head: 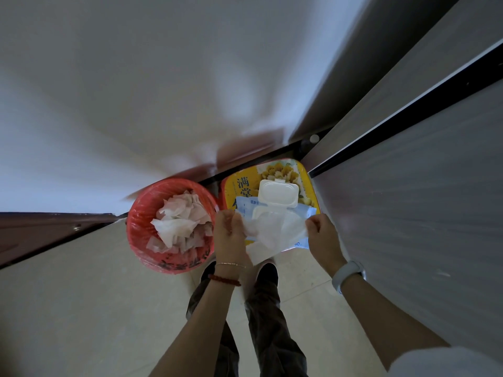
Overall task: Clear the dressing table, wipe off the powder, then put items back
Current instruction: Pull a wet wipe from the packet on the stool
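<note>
A blue wet-wipe pack (275, 210) lies on a yellow tin (304, 175) on the floor, its white flip lid (277, 194) standing open. A white wet wipe (275, 235) is stretched over the pack between my two hands. My left hand (231, 232) pinches its left edge, and my right hand (321, 232) grips its right edge in a closed fist. The dressing table is out of view.
A red waste bin (141, 229) holding several crumpled used wipes stands just left of the tin. A grey cabinet front (422, 213) rises on the right and a white wall (136, 91) behind. My feet stand on pale floor tiles (81, 308) below.
</note>
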